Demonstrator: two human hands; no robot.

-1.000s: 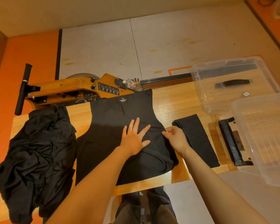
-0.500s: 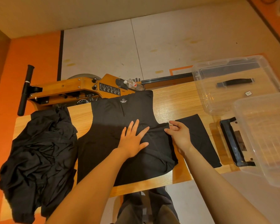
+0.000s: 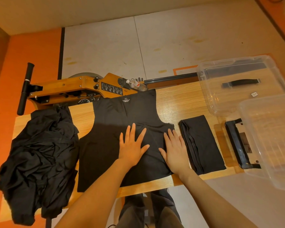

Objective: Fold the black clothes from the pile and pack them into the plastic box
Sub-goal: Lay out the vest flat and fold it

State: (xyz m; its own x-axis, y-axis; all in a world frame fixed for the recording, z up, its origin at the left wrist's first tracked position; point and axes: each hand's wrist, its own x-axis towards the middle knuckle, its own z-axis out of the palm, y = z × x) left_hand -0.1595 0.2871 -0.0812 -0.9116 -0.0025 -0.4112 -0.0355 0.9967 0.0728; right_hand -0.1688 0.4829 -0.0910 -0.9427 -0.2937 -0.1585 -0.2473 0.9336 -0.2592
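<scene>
Both hands lay flat, fingers spread, on a black shirt (image 3: 115,134) spread over the wooden table (image 3: 179,102): the left hand (image 3: 132,146) mid-cloth, the right hand (image 3: 175,149) on its folded-in side, gripping nothing (apparently pressing the fold). The pile (image 3: 38,155) waited left; a folded piece (image 3: 202,143) lay beside the empty plastic box (image 3: 273,137).

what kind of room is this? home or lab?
Probably a home room or home gym, not a lab: a wooden rowing machine stands behind the wooden table, on an orange and pale mat floor.
</scene>
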